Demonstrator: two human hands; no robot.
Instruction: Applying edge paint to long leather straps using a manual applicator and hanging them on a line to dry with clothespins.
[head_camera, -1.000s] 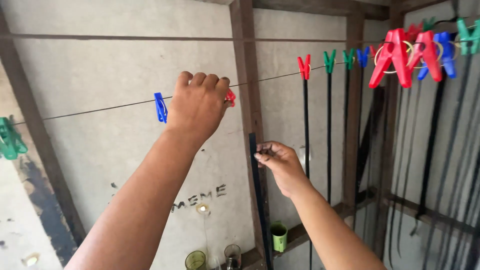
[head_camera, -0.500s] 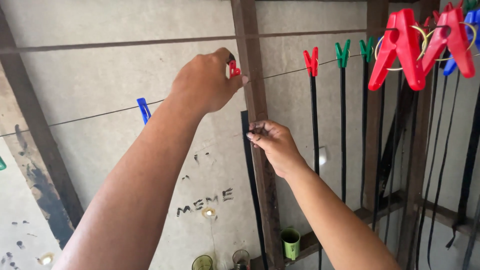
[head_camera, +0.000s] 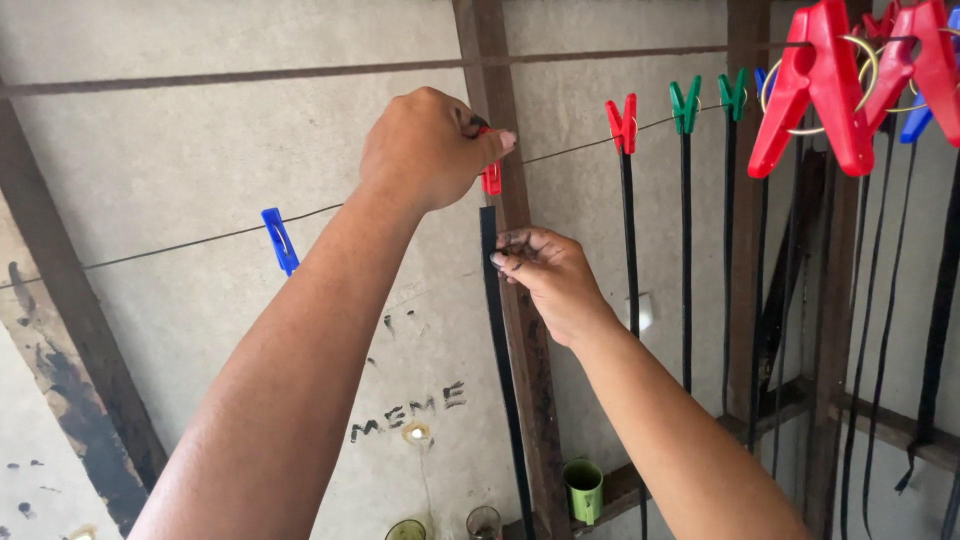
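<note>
Up against the wire line (head_camera: 200, 243) that sags across the board wall, the left hand (head_camera: 425, 150) is closed tight around a red clothes peg (head_camera: 491, 178), only the peg's lower tip showing below the knuckles. Just under that peg hangs a black strip (head_camera: 497, 330), its top end a little below the wire and its long axis running straight down, the lower end dropping past a green cup (head_camera: 583, 490) on the wall's lower rail. The right hand (head_camera: 545, 275) sits beside the strip, below the wire, fingers curled narrow with the fingertips (head_camera: 503, 260) pinching or steadying the strip's upper part; from this angle I cannot quite tell whether they grip it or merely touch its edge.

To do this well, the strip's top end should be lifted level with the wire and held flat while the peg's mouth is squeezed open, so that the peg bites strip and wire together, and the strip hangs plumb like its neighbours.

Further along the wire to the right, a second red peg (head_camera: 622, 122) and two green pegs (head_camera: 685, 105) each hold a similar dark strip hanging vertical. To the left along the wire, a blue peg (head_camera: 280, 240) is clipped on with nothing under it. Large red pegs (head_camera: 820, 85) loom close to the camera, above the wire's right end.
</note>
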